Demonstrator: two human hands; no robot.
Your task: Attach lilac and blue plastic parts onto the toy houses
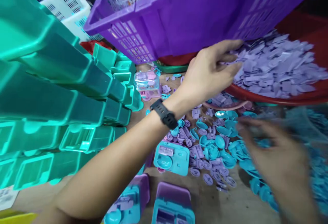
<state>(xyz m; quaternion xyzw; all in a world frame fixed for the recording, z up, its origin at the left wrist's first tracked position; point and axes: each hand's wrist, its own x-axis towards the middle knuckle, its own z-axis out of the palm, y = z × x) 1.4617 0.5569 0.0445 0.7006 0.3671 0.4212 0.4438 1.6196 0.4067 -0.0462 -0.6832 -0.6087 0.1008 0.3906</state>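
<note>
My left hand [210, 70], a black watch on its wrist, reaches up into a red bowl [271, 97] heaped with small flat lilac plastic pieces [276, 68]; its fingers rest on the pile's left edge. My right hand [276, 159], blurred by motion, hovers over a scatter of teal discs and lilac bits [212, 145] on the wooden table. Whether it holds anything I cannot make out. A teal toy tray with a lilac insert [171, 157] lies just left of the scatter.
Stacks of teal plastic boxes [58, 108] fill the left side. A purple crate [184, 15] hangs over the bowl at the top. A clear box with pink parts [148, 82] stands at the back. Two partly built teal and lilac toys [171, 205] lie at the near edge.
</note>
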